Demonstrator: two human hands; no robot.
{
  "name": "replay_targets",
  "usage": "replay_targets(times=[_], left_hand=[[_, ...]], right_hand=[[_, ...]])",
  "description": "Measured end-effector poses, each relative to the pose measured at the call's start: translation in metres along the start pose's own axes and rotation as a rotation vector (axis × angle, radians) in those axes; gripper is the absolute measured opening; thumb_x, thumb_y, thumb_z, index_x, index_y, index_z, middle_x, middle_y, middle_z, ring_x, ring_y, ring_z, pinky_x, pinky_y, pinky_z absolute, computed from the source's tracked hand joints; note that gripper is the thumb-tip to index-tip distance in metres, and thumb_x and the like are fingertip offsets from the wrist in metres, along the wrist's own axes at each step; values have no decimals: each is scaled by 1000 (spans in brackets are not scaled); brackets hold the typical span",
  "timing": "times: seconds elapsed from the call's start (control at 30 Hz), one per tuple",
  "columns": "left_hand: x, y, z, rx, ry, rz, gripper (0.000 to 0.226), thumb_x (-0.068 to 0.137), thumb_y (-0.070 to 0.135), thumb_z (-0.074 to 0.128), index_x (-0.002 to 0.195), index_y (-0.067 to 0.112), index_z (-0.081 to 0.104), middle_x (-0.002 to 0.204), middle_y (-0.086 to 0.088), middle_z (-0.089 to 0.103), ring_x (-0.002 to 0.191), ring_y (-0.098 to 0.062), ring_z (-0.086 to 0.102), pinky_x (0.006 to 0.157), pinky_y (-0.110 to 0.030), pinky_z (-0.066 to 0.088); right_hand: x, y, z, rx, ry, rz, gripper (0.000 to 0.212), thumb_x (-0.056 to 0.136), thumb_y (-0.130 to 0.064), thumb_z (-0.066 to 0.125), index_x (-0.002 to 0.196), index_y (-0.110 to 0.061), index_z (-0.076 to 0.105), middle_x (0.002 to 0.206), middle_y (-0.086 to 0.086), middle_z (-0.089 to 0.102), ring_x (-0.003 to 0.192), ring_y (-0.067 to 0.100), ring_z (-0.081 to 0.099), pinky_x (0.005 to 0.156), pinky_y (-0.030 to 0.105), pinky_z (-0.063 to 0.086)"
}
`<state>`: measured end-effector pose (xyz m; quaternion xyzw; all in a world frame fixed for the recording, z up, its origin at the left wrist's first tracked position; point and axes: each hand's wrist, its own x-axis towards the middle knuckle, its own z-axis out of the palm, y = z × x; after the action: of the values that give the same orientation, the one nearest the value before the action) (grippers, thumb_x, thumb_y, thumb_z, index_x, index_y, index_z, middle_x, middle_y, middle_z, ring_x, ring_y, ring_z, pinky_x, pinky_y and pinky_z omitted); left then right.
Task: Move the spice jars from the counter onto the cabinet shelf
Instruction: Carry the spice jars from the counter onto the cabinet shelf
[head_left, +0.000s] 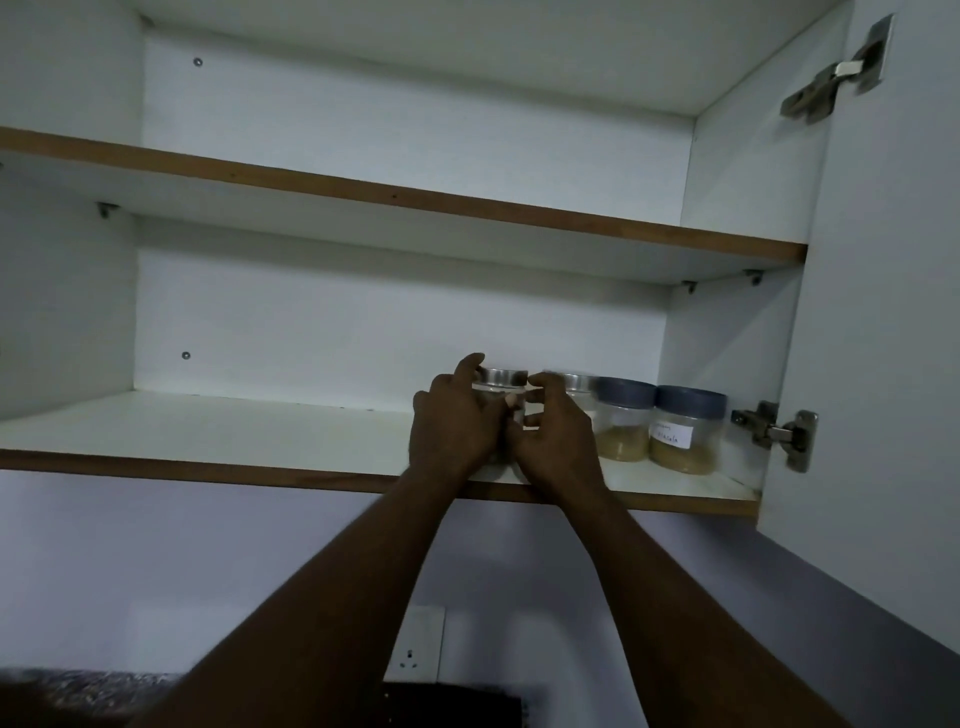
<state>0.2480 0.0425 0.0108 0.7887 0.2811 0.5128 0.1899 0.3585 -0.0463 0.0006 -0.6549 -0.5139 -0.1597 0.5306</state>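
Note:
Both my hands are raised to the lower cabinet shelf (234, 431). My left hand (454, 421) and my right hand (553, 434) curl round a clear jar with a silver lid (503, 378), which stands on the shelf; the hands hide most of its body. Right beside it stands a second silver-lidded jar (575, 383), partly behind my right hand. Further right are two clear jars with blue lids (626, 415) (685, 428), each holding tan powder; the rightmost one bears a white label.
The upper shelf (415, 200) runs above. The open cabinet door (883, 312) hangs at the right with metal hinges (779, 431). Below are a purple wall, a white socket (418, 644) and a dark speckled counter edge (78, 691).

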Motion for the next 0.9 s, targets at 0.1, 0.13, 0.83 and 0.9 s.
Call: replay_targets(times=[0.1,0.13,0.83,0.9], left_hand=[[-2,-8,7,-5,23,32,67,94,59,56,154,43,32,135,-10,58,123,-37,51,101,-43,41],[-1,-10,9,-6,5,36,67,95,56,56,155,45,29,136,-10,57,123,-37,51,101,-44,41],[-45,-13,-49,-206,24,-36,56,86,24,75,139,25,56,110,6,70,89,-10,69,88,-36,57],[-73,-22,-70,-290,66,19,32,89,21,71,120,25,67,93,9,73,80,-5,69,80,-34,58]], right_hand=[[1,2,3,-26,21,15,46,94,-32,64,137,-27,48,126,-3,65,105,16,68,89,43,58],[2,3,4,-46,20,23,46,95,-31,63,139,-27,48,128,-2,65,108,18,67,91,43,57],[-30,-17,6,-97,176,-42,27,85,-17,70,108,-22,58,90,-3,65,80,16,65,70,33,54],[-58,-29,13,-36,146,-163,26,83,-12,71,102,-26,58,84,-10,62,76,6,62,69,25,52]])
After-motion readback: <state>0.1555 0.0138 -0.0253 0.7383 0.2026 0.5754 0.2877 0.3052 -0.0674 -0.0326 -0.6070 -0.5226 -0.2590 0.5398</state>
